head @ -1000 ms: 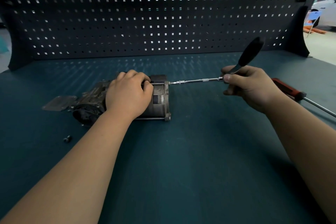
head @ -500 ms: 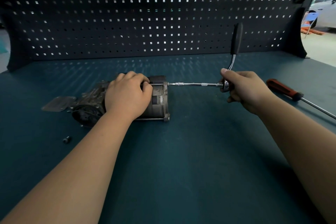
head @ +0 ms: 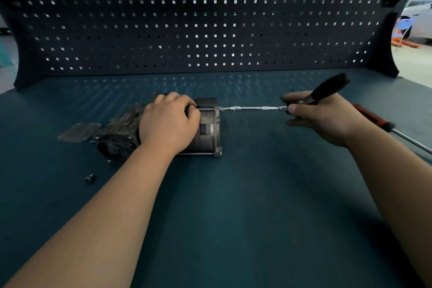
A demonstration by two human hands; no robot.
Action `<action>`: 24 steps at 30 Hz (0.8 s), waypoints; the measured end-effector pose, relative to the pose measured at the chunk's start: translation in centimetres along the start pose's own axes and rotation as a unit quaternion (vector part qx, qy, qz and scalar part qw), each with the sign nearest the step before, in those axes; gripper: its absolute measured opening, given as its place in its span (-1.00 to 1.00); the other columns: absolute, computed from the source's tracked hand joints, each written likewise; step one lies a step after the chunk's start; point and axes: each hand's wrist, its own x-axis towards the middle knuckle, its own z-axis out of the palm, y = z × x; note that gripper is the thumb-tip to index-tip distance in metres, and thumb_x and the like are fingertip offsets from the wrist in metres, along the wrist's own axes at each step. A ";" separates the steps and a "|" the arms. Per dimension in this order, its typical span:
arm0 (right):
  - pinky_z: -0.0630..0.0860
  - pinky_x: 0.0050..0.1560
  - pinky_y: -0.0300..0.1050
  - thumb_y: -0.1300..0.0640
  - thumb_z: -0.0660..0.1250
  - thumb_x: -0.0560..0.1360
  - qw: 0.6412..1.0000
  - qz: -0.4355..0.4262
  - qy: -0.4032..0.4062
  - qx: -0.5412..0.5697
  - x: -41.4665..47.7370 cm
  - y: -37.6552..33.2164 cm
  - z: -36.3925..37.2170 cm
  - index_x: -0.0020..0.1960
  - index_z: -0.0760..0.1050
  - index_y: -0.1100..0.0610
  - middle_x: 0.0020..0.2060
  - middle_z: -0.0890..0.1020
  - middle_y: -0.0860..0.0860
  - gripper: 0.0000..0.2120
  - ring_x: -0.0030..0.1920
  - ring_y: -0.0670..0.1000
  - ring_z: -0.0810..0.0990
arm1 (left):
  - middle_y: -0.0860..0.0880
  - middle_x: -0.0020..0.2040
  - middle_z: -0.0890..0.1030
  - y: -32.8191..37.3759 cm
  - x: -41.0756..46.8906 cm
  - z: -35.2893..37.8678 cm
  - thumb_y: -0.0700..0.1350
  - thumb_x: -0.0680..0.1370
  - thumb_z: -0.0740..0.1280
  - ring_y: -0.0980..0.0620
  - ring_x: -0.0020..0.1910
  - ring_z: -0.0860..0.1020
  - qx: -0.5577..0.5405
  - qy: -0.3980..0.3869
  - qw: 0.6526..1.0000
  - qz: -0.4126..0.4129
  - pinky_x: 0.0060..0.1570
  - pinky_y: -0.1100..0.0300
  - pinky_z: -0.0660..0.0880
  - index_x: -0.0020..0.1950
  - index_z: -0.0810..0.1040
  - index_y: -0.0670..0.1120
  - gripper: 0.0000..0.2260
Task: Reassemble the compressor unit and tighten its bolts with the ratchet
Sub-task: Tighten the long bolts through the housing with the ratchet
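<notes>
Compressor unit held down at frame centre-left while the ratchet is applied to its end plate.

The compressor unit [head: 205, 131] is pinned to the counter [head: 233, 217] by the left hand [head: 169, 121], its grip clenched over the body. The ratchet [head: 327, 90] is grasped at its head by the right hand [head: 325, 116], the extension bar [head: 254, 108] reaching left to an upper bolt. A loose bolt [head: 90, 178] lies lower left; a red-handled screwdriver [head: 374, 121] lies at the right.
</notes>
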 end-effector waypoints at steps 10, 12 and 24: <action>0.43 0.30 0.04 0.07 0.47 0.23 0.994 -0.104 0.036 0.003 0.6 1.0 -0.1 -0.02 0.70 -0.08 0.18 0.62 -0.11 -0.68 0.24 0.04 0.56 | 0.05 0.13 0.56 -0.1 0.0 0.1 0.03 0.54 0.10 -0.03 0.14 0.43 -0.001 -0.002 1.000 -0.005 0.04 0.06 0.34 0.10 0.58 0.05 -0.70; 0.43 0.30 0.03 0.08 0.48 0.24 0.994 -0.105 0.017 0.002 0.5 0.9 -0.4 0.01 0.69 -0.07 0.17 0.63 -0.09 -0.67 0.24 0.03 0.56 | 0.05 0.13 0.56 -0.1 0.0 0.1 0.03 0.54 0.10 -0.03 0.14 0.43 -0.001 -0.001 1.000 -0.005 0.05 0.05 0.34 0.11 0.58 0.05 -0.70; 0.60 -0.31 -0.18 0.26 0.38 0.50 0.990 -0.094 0.079 -0.062 -0.5 -0.3 0.1 -0.24 0.65 0.05 -0.21 0.70 -0.08 -0.80 -0.50 -0.03 0.53 | 0.03 0.12 0.57 0.0 0.1 0.0 0.02 0.54 0.11 -0.05 0.12 0.44 0.000 0.001 1.000 -0.002 0.03 0.04 0.34 0.10 0.58 0.04 -0.71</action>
